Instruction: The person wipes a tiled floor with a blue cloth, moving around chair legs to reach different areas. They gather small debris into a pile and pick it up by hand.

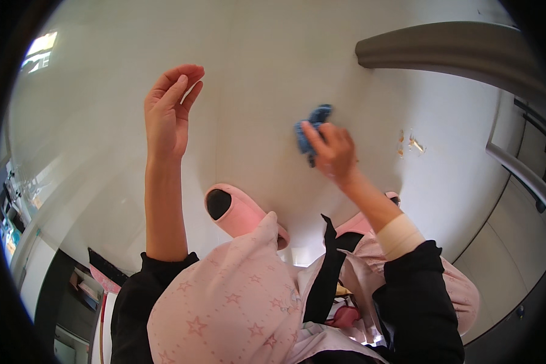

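My right hand (335,148) is closed on a crumpled blue cloth (304,136) low over the pale glossy floor (267,73). The index finger lies along the top of the cloth; whether the cloth touches the floor under it is hard to tell. Up and to the left, my left hand (168,109) hangs in the air with loosely bent fingers and nothing visible in it. Right of the cloth, a small shiny yellowish spill (416,144) lies on the floor, with a smaller amber streak (400,144) beside it.
A thick grey-brown curved furniture part (443,47) reaches in from the upper right. Below it, at the right edge, runs a metal bar (519,167). My feet are in pink slippers (239,209) near the cloth. Open shelving (73,297) stands at the lower left.
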A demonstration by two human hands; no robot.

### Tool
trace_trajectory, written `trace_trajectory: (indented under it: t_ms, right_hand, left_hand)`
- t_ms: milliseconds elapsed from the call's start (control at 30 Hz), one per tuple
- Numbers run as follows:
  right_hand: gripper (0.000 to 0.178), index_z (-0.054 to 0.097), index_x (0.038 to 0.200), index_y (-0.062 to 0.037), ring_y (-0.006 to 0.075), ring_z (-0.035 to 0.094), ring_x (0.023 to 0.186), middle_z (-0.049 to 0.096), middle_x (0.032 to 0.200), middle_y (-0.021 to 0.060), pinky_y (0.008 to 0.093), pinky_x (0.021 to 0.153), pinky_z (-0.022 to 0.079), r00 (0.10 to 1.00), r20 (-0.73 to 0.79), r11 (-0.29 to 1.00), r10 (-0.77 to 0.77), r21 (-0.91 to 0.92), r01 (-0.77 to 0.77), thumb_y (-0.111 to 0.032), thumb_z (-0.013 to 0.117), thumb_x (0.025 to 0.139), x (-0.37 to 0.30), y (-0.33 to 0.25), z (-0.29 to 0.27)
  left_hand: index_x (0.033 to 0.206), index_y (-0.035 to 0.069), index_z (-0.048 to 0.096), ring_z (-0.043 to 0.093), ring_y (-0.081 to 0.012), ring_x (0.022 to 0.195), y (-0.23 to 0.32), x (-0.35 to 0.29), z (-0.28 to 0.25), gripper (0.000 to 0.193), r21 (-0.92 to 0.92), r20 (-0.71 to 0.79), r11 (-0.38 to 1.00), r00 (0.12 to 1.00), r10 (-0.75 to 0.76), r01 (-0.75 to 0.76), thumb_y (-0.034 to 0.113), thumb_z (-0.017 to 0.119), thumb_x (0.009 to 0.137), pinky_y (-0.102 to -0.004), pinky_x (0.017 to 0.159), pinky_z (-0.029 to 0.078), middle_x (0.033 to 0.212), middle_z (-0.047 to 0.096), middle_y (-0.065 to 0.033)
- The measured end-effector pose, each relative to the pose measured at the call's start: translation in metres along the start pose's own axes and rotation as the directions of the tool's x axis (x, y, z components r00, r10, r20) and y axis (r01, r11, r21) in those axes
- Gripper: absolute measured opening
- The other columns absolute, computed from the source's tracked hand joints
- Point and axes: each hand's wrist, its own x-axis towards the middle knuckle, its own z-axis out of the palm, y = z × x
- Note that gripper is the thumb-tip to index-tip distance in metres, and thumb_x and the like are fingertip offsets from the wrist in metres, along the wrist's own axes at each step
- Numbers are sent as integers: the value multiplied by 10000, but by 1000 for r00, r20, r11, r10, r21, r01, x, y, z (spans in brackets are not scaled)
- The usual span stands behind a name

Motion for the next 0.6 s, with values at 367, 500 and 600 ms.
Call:
trace_trajectory:
  t_ms: [367,500,600]
  right_hand:
    - [467,614,1049,-121,226,524,681,501,808,53,315,564,436,972,-70,974,223,-23,-225,53,589,616,4,27,-64]
    - [455,578,1091,-99,230,522,755,495,889,78,311,631,426,995,-104,979,6,205,15,11,554,650,45,-52,0]
    - [426,573,1080,-111,235,519,831,496,938,86,318,676,414,999,13,982,-46,182,42,-5,548,668,61,-89,41]
  left_hand:
    - [984,-5,560,532,-170,996,-16,-5,-2,170,9,1,997,997,-77,77,78,468,867,-281,897,430,991,582,-88]
    - [952,-9,576,548,-172,959,-20,-2,-4,156,-13,-44,998,997,-61,61,70,482,855,-277,857,447,964,589,-90]
    - [948,-6,578,551,-171,956,-13,4,7,152,-47,4,998,999,-41,41,65,483,854,-275,856,447,964,591,-89]
